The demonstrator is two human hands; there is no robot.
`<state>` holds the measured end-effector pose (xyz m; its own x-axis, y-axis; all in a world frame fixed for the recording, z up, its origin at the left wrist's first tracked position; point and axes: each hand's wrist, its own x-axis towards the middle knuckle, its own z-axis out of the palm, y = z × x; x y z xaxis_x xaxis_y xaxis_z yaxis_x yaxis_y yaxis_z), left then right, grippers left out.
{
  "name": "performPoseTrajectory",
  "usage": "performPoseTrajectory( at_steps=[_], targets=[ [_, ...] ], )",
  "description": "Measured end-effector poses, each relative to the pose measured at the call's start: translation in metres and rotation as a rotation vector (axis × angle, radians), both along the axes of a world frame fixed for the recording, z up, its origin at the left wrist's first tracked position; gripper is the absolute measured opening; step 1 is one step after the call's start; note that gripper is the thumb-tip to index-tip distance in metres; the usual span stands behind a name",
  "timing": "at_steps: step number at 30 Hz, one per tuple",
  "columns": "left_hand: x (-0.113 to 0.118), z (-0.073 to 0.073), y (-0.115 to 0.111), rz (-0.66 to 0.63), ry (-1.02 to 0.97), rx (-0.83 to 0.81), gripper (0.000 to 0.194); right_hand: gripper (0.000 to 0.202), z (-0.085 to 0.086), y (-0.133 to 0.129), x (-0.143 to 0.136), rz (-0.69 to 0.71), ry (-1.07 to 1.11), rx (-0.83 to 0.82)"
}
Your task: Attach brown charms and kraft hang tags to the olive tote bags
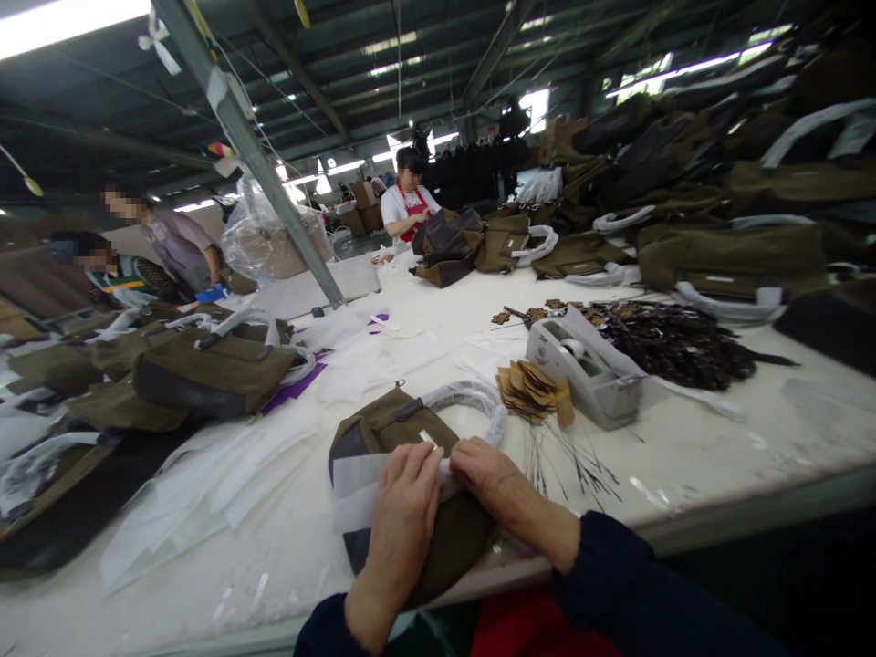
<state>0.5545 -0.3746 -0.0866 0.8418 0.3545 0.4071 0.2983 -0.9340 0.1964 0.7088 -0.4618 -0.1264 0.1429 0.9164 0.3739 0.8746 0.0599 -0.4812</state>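
An olive-green handbag [397, 420] with dark trim lies on the white table in front of me. Its far handle [472, 394] is wrapped in white film and curves to the right. Across the near side of the bag, a thin white wrapping sheet [356, 484] sticks out to the left. My left hand [405, 502] is closed on this sheet, fingertips pinched along its upper edge. Close beside it, my right hand [494, 476] pinches the sheet's right end. The near handle, apparently under the sheet, is mostly hidden by my fingers.
A grey tape dispenser [589, 374], brown paper tags [530, 391] and thin dark cords [568, 461] sit right of the bag. Behind are dark straps [677, 342]. White sheets [205, 484] and handbags [212, 365] lie left; more bags are heaped right. Co-workers stand beyond.
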Motion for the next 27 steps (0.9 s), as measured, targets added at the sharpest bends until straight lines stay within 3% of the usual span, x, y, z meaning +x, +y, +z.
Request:
performPoseTrajectory(
  at_steps=[7, 11, 14, 20, 27],
  targets=[
    [0.01, -0.001, -0.005, 0.039, 0.123, 0.019, 0.019, 0.012, 0.004, -0.007, -0.003, -0.039, 0.008, 0.014],
    [0.009, -0.005, -0.004, 0.044, 0.113, 0.017, 0.019, 0.022, 0.005, -0.027, -0.016, -0.135, 0.029, 0.214],
    [0.008, -0.008, -0.004, 0.037, 0.114, 0.01, 0.017, 0.029, -0.003, -0.037, -0.026, -0.121, -0.053, 0.294],
    [0.01, -0.015, -0.001, 0.019, 0.04, -0.033, 0.017, 0.039, -0.016, -0.04, -0.033, -0.112, -0.152, 0.22],
    [0.012, -0.018, 0.0, 0.057, -0.041, -0.043, 0.016, 0.042, -0.024, -0.042, -0.041, -0.251, -0.22, 0.193]
  ],
)
